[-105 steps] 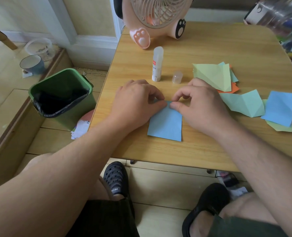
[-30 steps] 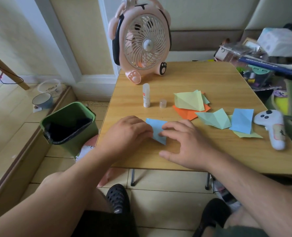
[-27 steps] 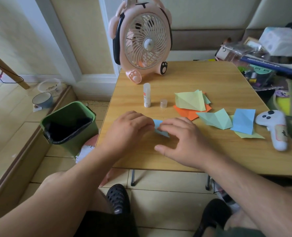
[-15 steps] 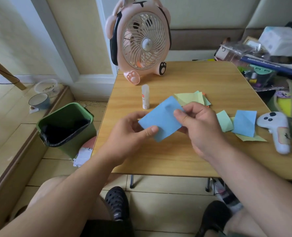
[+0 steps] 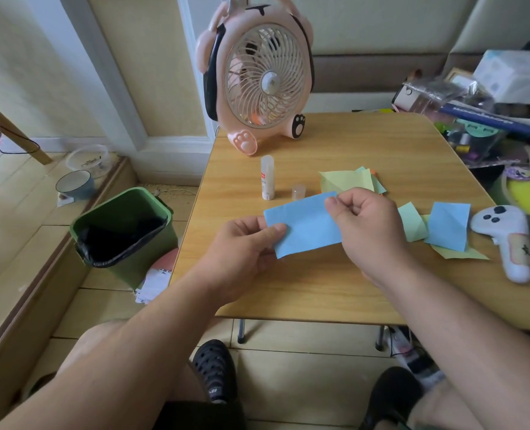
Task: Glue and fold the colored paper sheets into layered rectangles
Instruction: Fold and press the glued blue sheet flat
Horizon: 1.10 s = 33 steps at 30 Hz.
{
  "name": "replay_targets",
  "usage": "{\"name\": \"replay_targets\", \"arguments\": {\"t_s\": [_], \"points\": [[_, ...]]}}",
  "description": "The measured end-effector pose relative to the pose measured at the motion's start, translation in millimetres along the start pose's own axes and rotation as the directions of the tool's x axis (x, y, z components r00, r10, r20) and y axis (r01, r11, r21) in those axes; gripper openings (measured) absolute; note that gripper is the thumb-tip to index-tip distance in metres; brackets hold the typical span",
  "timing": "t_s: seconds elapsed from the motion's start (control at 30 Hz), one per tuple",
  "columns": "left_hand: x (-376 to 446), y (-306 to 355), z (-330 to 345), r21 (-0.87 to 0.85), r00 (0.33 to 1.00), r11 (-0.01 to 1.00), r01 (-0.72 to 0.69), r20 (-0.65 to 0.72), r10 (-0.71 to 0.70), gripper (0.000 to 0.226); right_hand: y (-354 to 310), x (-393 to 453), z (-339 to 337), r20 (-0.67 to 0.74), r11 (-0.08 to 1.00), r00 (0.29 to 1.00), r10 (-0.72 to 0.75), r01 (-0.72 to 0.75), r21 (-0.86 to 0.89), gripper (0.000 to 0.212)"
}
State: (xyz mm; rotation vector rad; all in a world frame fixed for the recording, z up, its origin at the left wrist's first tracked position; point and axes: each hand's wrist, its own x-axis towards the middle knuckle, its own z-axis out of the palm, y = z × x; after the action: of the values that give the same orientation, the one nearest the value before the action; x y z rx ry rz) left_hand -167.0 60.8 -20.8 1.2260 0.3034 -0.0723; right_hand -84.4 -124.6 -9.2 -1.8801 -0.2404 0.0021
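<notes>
Above the near part of the wooden table (image 5: 304, 287), the left hand (image 5: 242, 246) pinches the lower left end of a light blue folded paper (image 5: 304, 225) and the right hand (image 5: 366, 225) pinches its upper right end. The paper is a smooth, faintly creased rectangle, its long axis running left to right and tilting up toward the right. Beyond it stand a glue stick (image 5: 267, 177), uncapped, and its cap (image 5: 298, 192), with folded green papers (image 5: 347, 180) just right.

Blue paper sheet (image 5: 304, 225); pale green folded sheets (image 5: 347, 180); pink fan (image 5: 257, 72); green bin (image 5: 124, 231), black liner; white glue stick (image 5: 267, 178); tan wood-grain desk (image 5: 319, 287).
</notes>
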Motion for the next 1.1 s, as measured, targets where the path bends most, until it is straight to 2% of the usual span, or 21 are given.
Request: {"name": "replay_targets", "arguments": {"t_s": [0.13, 0.2, 0.27, 0.33, 0.4, 0.5, 0.6, 0.67, 0.73, 0.77, 0.87, 0.93, 0.97, 1.1], "points": [[2, 1, 0, 0.006, 0.998, 1.0, -0.012, -0.065, 0.012, 0.009, -3, -3, 5, 0.013, 0.999, 1.0, 0.017, -0.017, 0.041, 0.029], [1, 0, -1, 0.007, 0.998, 1.0, -0.027, -0.06, 0.027, 0.011, -2, -1, 4, 0.012, 0.995, 0.999, 0.049, -0.05, 0.086, 0.031], [0, 0, 0, 0.011, 0.999, 0.999, -0.038, -0.028, 0.039, 0.004, 1, 1, 3, 0.01, 0.99, 0.997, 0.076, -0.076, 0.116, 0.031], [1, -3, -1, 0.062, 0.999, 0.997, -0.041, -0.016, 0.042, 0.022, 4, 3, 4, 0.014, 0.99, 0.997, 0.076, -0.078, 0.119, 0.03], [2, -5, -2, 0.105, 0.998, 0.993, -0.059, -0.03, 0.062, 0.011, 4, 1, 5, 0.028, 0.991, 0.997, 0.073, -0.076, 0.113, 0.032], [3, -6, -2, 0.094, 0.998, 0.994, -0.049, -0.038, 0.052, 0.014, 2, -1, 6, 0.07, 0.99, 0.993, 0.092, -0.099, 0.096, 0.042], [2, -3, 5, -0.064, 0.999, 0.998, -0.025, -0.045, 0.022, 0.017, 2, -4, 6, 0.082, 0.999, 0.997, -0.005, 0.01, -0.054, 0.045], [3, -2, 11, -0.055, 0.99, 0.997, -0.051, -0.133, 0.043, 0.018, -1, -8, 9, 0.092, 0.982, 0.99, -0.106, 0.118, -0.144, 0.042], [5, -3, 13, 0.143, 0.951, 0.976, -0.162, -0.241, 0.193, 0.037, -6, -12, 14, 0.092, 0.964, 0.978, -0.189, 0.203, -0.174, 0.043], [5, -2, 14, 0.293, 0.918, 0.931, -0.219, -0.263, 0.299, 0.044, -7, -14, 16, 0.082, 0.959, 0.974, -0.211, 0.223, -0.175, 0.044], [3, 5, 14, 0.627, 0.796, 0.717, -0.305, -0.246, 0.554, 0.045, -10, -13, 17, 0.048, 0.954, 0.969, -0.243, 0.248, -0.169, 0.045], [3, 16, 13, 0.712, 0.73, 0.621, -0.328, -0.227, 0.645, 0.043, -11, -10, 16, 0.039, 0.945, 0.961, -0.274, 0.277, -0.176, 0.045], [3, 19, 13, 0.718, 0.711, 0.605, -0.343, -0.223, 0.667, 0.042, -11, -8, 15, 0.033, 0.938, 0.955, -0.294, 0.296, -0.179, 0.045], [6, 14, 9, 0.697, 0.717, 0.628, -0.346, -0.236, 0.656, 0.042, -8, -7, 20, 0.045, 0.944, 0.957, -0.287, 0.291, -0.157, 0.047]]}}
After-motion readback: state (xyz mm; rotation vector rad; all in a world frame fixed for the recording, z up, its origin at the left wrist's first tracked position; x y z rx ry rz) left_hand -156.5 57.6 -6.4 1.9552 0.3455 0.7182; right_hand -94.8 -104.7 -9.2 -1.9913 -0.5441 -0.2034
